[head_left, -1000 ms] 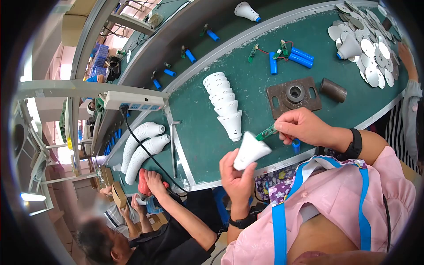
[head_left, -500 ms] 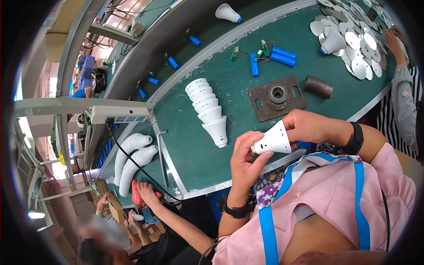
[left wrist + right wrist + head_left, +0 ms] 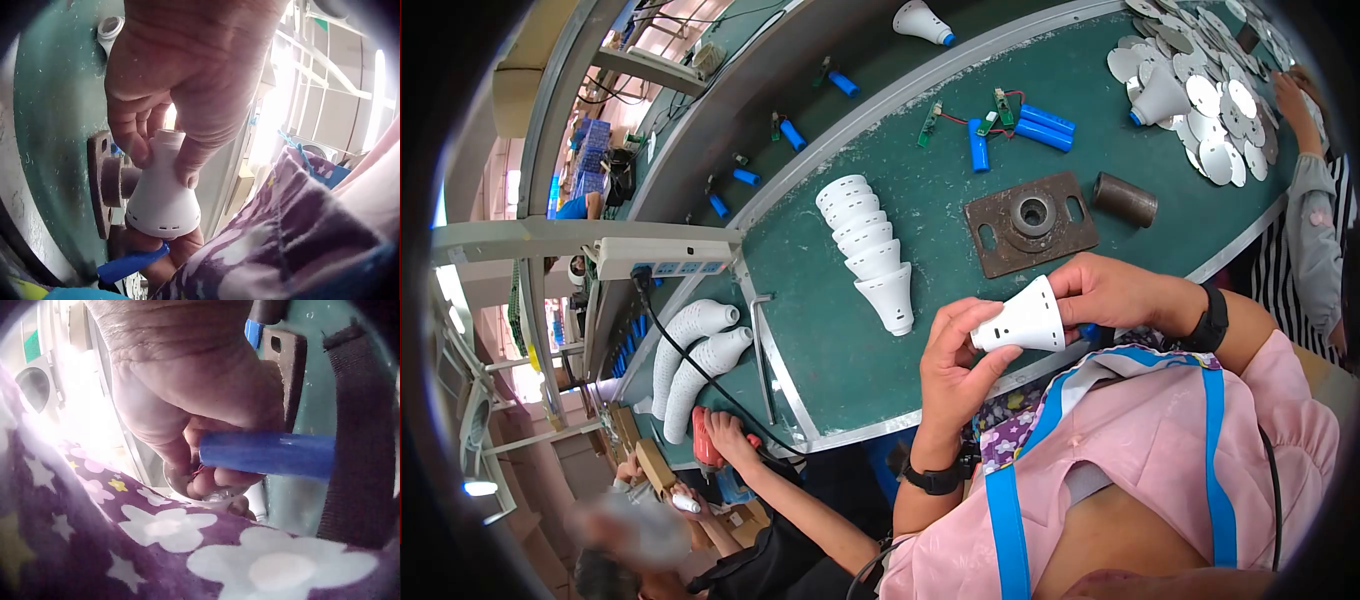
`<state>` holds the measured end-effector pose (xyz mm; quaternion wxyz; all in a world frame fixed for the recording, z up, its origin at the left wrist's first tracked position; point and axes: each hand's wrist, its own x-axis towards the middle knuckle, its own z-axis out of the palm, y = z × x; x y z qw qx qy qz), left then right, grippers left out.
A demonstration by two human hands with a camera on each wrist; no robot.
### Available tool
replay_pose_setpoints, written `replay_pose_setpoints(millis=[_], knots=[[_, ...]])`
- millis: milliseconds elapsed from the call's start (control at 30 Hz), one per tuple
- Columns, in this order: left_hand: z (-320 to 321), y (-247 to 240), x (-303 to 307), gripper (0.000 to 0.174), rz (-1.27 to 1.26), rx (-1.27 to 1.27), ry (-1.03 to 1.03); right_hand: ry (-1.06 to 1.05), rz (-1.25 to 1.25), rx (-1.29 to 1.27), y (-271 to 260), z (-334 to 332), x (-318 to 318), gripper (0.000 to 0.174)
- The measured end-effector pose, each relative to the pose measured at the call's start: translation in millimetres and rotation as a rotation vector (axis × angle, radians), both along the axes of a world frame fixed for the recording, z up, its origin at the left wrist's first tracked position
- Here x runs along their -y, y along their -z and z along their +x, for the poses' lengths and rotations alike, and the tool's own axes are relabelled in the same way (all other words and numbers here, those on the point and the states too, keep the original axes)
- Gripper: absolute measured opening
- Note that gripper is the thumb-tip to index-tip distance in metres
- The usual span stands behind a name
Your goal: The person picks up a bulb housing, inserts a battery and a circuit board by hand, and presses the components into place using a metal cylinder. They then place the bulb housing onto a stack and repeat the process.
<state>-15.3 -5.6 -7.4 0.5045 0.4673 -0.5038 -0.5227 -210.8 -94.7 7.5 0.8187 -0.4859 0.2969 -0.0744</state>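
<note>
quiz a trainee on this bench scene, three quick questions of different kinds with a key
1. True or false: the left hand holds the white cone near its wide end.
2. Which thing lies beside the slotted metal plate?
A) power strip
B) dark tube
C) red tool
3. Fill in the colour: the cylinder by the right hand is ____.

Key: 1 false; 2 B; 3 blue
</note>
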Motion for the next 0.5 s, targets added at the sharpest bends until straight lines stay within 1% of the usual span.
replay_pose_setpoints(millis=[100,167,300,367,400,467,500], knots=[[0.6,-0.6,0.4,0.041,0.005,-0.010,-0.005,-0.011,0.019,0.008,1.4,-0.1,-1.2,0.024],[1.1,-2.3,0.6,0.041,-0.005,0.008,-0.016,0.024,-0.023,0.122,8.4,0.1,-4.8,0.024],[3.1,-5.3,-0.1,0.043,0.017,-0.008,-0.022,0.034,-0.020,0.142,1.6,0.2,-4.6,0.025],[2.5,-7.3,-0.2,0.041,0.001,0.021,-0.042,0.002,-0.142,0.154,3.3,-0.3,-4.9,0.027],[1.4,-8.1,-0.1,0.041,-0.001,0.021,-0.041,0.003,-0.144,0.155,2.7,0.8,-5.0,0.027],[-1.3,-8.9,-0.2,0.033,-0.016,0.213,-0.133,-0.002,-0.277,0.071,0.9,3.9,-5.7,0.029],[-0.1,-8.9,-0.1,0.033,-0.018,0.213,-0.129,0.001,-0.279,0.070,0.5,4.4,-6.0,0.029]])
